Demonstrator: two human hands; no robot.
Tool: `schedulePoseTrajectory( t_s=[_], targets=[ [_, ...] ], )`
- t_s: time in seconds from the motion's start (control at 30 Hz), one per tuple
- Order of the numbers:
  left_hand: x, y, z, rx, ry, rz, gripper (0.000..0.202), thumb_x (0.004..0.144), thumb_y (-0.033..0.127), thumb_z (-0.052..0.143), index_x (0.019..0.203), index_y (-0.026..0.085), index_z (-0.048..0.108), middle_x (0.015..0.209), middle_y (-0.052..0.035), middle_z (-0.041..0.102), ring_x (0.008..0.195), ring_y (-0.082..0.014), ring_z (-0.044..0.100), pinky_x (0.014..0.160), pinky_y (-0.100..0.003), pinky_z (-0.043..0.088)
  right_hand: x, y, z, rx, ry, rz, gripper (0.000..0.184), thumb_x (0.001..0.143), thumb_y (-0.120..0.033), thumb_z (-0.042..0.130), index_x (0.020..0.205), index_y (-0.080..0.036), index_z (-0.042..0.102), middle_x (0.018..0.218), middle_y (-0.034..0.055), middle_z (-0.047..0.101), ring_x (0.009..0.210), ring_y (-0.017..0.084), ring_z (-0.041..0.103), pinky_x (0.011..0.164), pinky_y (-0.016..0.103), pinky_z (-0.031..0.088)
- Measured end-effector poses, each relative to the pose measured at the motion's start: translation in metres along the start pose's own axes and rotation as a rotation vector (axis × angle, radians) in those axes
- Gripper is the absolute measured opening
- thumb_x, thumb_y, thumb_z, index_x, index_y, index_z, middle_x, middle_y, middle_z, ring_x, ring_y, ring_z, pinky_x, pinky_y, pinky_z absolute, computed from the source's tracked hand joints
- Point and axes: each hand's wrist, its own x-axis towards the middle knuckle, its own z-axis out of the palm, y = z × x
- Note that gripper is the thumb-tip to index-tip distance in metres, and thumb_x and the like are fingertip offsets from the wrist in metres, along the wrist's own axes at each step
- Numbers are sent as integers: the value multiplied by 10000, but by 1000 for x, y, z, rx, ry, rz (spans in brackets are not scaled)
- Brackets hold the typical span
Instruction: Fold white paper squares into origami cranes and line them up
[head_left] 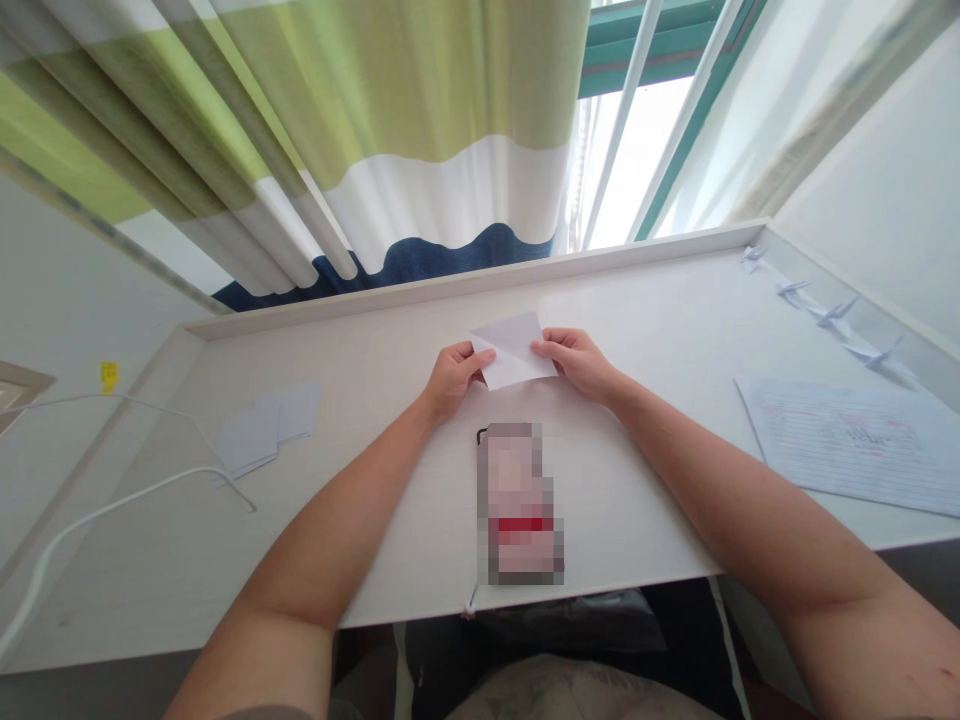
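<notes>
A small white sheet of paper [516, 350], folded with a diagonal crease, is held just above the white desk [375, 330] near its middle. My left hand [452, 378] pinches the paper's left edge between thumb and fingers. My right hand [576, 362] pinches its right edge the same way. Both forearms reach in from the bottom of the view. A phone [520, 503] lies flat on the desk just in front of my hands, its screen blurred.
A small stack of white paper squares [264, 427] lies at the left, with a white cable [112, 500] curving beside it. Several folded paper cranes [832, 312] line the right rim. A lined written sheet [855, 440] lies at the right. A striped curtain [360, 130] and a window are behind.
</notes>
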Motion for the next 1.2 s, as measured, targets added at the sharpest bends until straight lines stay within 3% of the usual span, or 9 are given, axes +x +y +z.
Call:
schedulePoseTrajectory(
  t_s=[0.2,0.43,0.7,0.97,1.2],
  targets=[
    [0,-2,1,20,4,10,384,695,371,904,981,138,795,896,-76,799,749,-173,703,693,-288,543,2,2,-2,33,-4,33,377,734,-507,895,878,-182,767,861,57,768,743,168,666,671,303,517],
    [0,-5,-1,30,0,-6,372,691,389,918,929,126,806,890,-90,808,773,-197,723,724,-309,550,1,2,-2,24,-33,45,385,747,-521,889,875,-175,781,863,66,779,741,172,676,662,301,522],
    [0,-3,-4,-1,-24,-14,321,681,385,921,855,131,830,829,-80,804,715,-161,695,697,-281,532,0,0,-3,-15,-58,81,377,770,-531,876,790,-171,767,771,60,749,664,156,634,583,284,477],
    [1,-4,-4,15,-46,-13,320,682,400,923,835,137,823,793,-72,789,732,-168,689,699,-287,512,0,0,-2,28,-109,38,352,763,-498,884,895,-181,809,858,67,796,816,198,721,728,314,576],
    [1,-4,-4,17,-62,-23,350,689,439,922,805,131,805,779,-70,782,701,-160,675,670,-281,489,0,1,-3,10,-96,66,363,774,-496,875,884,-155,816,843,82,799,761,183,709,660,286,551]
  ],
)
